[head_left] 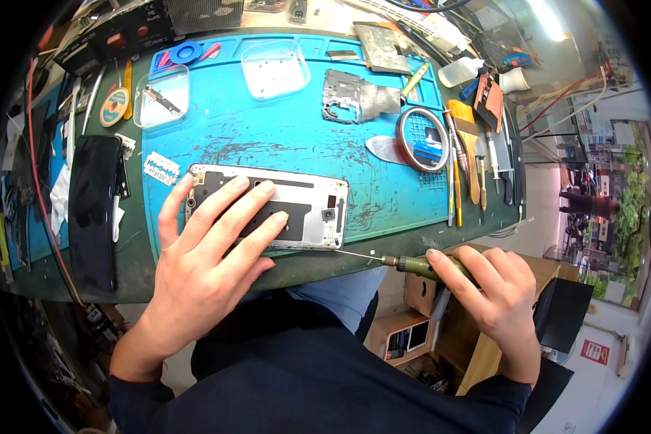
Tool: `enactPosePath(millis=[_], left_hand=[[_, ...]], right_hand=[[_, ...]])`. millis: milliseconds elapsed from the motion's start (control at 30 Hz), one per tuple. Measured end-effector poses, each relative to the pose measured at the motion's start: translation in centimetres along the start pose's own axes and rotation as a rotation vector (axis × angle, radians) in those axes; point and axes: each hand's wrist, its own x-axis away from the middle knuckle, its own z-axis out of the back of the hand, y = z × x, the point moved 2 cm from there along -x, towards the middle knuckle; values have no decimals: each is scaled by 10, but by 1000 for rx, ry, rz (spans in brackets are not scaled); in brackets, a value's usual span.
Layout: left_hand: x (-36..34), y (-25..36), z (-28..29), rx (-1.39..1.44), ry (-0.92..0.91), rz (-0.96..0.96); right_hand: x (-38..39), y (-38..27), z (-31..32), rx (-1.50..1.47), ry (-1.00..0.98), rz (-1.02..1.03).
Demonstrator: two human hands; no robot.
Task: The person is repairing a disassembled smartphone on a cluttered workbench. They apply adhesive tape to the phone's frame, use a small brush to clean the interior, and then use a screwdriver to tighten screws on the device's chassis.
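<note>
A silver phone frame [304, 189] with dark patches and a camera opening lies at the near edge of the blue work mat. Across its left part my left hand [202, 264] rests with the fingers stretched out and spread, the thumb by the near edge. My right hand [488, 289] is closed round a green-handled tool [417, 267] with a metal collar and a thin pointed shaft. The tip touches or nearly touches the frame's near right corner; I cannot tell which. Left of the frame lies a razor blade [162, 168].
Two clear plastic trays [163, 98] with small parts stand on the blue mat [267, 137]. A tape roll [422, 139], a brush [464, 119] and a syringe [492, 155] lie to the right. A dark phone [92, 213] and a solder wire spool [114, 107] are at left.
</note>
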Motion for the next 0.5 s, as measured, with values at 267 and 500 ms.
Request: enactPosePath(millis=[267, 500], left_hand=[[1, 0, -1, -3, 2, -1], [1, 0, -1, -7, -1, -2]], right_hand=[[2, 0, -4, -17, 10, -23], [6, 0, -15, -110, 43, -51]])
